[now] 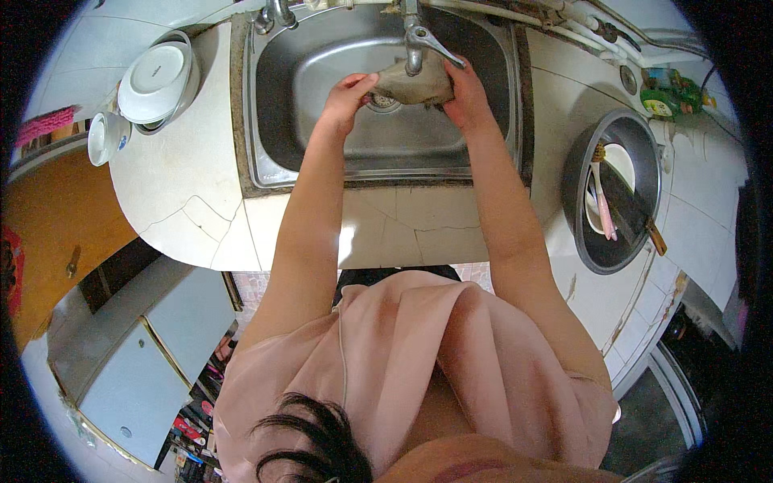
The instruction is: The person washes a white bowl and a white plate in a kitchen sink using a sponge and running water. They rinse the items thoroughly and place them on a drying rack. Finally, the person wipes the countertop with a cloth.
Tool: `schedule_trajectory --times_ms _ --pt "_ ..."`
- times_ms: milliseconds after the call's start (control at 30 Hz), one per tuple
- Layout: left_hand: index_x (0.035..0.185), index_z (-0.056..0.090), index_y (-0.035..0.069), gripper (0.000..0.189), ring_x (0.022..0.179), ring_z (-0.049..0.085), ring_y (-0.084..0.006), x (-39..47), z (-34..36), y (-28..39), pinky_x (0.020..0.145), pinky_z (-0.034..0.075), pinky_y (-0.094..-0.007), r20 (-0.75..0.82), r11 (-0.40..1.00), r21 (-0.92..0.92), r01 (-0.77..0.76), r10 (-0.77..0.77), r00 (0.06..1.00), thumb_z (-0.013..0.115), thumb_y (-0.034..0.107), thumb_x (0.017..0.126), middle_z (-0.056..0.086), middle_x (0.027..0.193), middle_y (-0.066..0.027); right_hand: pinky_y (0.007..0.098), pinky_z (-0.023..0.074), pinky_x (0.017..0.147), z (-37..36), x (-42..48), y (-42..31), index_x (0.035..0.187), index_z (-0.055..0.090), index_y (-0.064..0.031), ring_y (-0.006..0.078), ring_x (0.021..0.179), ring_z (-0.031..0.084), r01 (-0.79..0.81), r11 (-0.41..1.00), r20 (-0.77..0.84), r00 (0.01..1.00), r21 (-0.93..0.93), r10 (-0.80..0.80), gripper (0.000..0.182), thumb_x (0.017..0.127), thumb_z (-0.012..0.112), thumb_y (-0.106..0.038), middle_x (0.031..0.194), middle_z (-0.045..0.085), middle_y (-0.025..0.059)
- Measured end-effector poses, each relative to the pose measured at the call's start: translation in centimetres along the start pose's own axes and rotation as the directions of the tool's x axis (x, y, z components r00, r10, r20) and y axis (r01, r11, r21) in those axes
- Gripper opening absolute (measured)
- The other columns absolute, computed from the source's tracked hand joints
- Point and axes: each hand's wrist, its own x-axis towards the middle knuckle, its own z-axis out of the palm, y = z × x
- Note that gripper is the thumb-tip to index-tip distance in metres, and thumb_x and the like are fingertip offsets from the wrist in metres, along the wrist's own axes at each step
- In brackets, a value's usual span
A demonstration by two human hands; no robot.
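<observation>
My left hand pinches the left end of a grey-brown cloth between thumb and fingers. At the cloth's other end, my right hand grips it, with the fingertips close to the faucet lever; whether they touch it I cannot tell. The cloth is stretched between both hands beneath the metal faucet, above the drain of a stainless steel sink. The faucet's spout overlaps the cloth's upper edge in view. Whether water runs cannot be made out.
Left on the tiled counter are stacked white bowls and a small white bowl. At right, a grey basin holds white dishes, a pink-handled brush and a wooden-handled knife. Green bottles stand behind it.
</observation>
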Motion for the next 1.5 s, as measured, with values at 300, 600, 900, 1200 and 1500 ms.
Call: schedule_trajectory --times_ms 300,600,900,1200,1500 --pt "0.089 0.050 0.006 0.016 0.063 0.045 -0.0113 0.1 0.1 -1.5 0.058 0.039 -0.0274 -0.247 0.935 0.264 -0.237 0.303 0.920 0.057 0.020 0.086 0.052 0.073 -0.0031 0.0391 0.0492 0.075 0.1 0.6 0.9 0.111 0.047 -0.0109 0.0239 0.092 0.057 -0.017 0.999 0.098 0.995 0.046 0.013 0.025 0.086 0.051 -0.012 0.100 0.056 0.0080" --pt "0.089 0.055 0.008 0.018 0.070 0.049 -0.0095 -0.9 -0.3 0.5 0.063 0.041 -0.0251 -0.037 0.973 0.134 -0.188 0.194 0.980 0.055 0.025 0.087 0.054 0.075 -0.0007 0.0411 0.0470 0.083 -0.3 0.1 -1.6 0.116 0.047 -0.0084 0.0264 0.101 0.054 0.040 0.975 0.036 0.998 0.218 -0.049 0.025 0.091 0.042 -0.010 0.112 0.052 0.0132" --pt "0.100 0.063 0.013 0.022 0.100 0.056 -0.0295 1.6 4.2 -4.3 0.084 0.044 -0.0372 0.201 0.529 0.799 -0.285 0.211 0.956 0.054 0.024 0.082 0.061 0.102 -0.0146 0.0371 0.0431 0.089 2.5 0.9 2.5 0.111 0.053 -0.0087 0.0234 0.100 0.054 -0.183 0.975 0.129 0.977 0.124 0.167 0.024 0.090 0.044 -0.016 0.108 0.056 0.0095" --pt "0.103 0.055 0.006 0.037 0.096 0.055 -0.0278 4.5 4.4 -0.4 0.082 0.044 -0.0367 0.513 -0.028 0.857 -0.514 0.124 0.849 0.057 0.034 0.079 0.058 0.100 -0.0152 0.0270 0.0403 0.085 5.0 -5.7 4.1 0.111 0.051 -0.0055 0.0152 0.096 0.053 0.513 0.635 0.537 0.825 -0.578 -0.177 0.024 0.088 0.043 -0.005 0.105 0.057 0.0043" --pt "0.084 0.059 0.003 0.039 0.078 0.059 -0.0363 -2.7 8.2 6.2 0.071 0.046 -0.0421 0.295 0.327 0.719 -0.613 0.656 0.695 0.058 0.041 0.077 0.061 0.077 -0.0178 0.0435 0.0289 0.100 -0.8 0.3 0.0 0.125 0.041 -0.0086 0.0252 0.116 0.042 -0.035 0.860 -0.008 0.999 -0.509 0.035 0.051 0.087 0.050 -0.042 0.122 0.047 0.0104"
